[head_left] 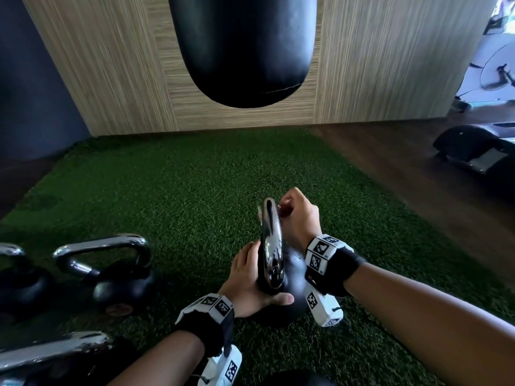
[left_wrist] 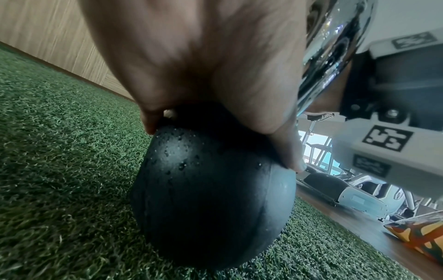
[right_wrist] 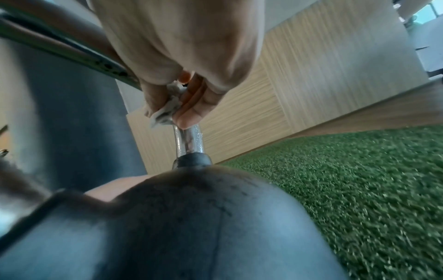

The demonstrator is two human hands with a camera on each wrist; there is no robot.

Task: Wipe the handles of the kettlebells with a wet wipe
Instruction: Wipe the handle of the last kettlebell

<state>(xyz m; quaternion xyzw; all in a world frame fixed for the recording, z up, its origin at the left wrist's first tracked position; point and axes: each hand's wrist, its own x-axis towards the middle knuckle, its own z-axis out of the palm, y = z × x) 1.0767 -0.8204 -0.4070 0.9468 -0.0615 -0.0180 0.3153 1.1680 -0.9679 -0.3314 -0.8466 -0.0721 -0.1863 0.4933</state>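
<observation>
A black kettlebell [head_left: 292,291] with a chrome handle [head_left: 271,240] stands on the green turf in front of me. My left hand [head_left: 250,285] grips its near shoulder, thumb across the ball [left_wrist: 213,199] and fingers round the other side. Water drops speckle the ball. My right hand [head_left: 296,215] holds a crumpled white wet wipe [right_wrist: 165,111] pinched round the far leg of the handle [right_wrist: 189,140], just above the black collar. The wipe is hidden in the head view.
Other kettlebells [head_left: 117,271] with chrome handles sit at the left, one at the bottom left corner [head_left: 50,355]. A black punching bag [head_left: 242,48] hangs ahead before a wood-panel wall. Gym machines [head_left: 479,151] stand on the wood floor at right.
</observation>
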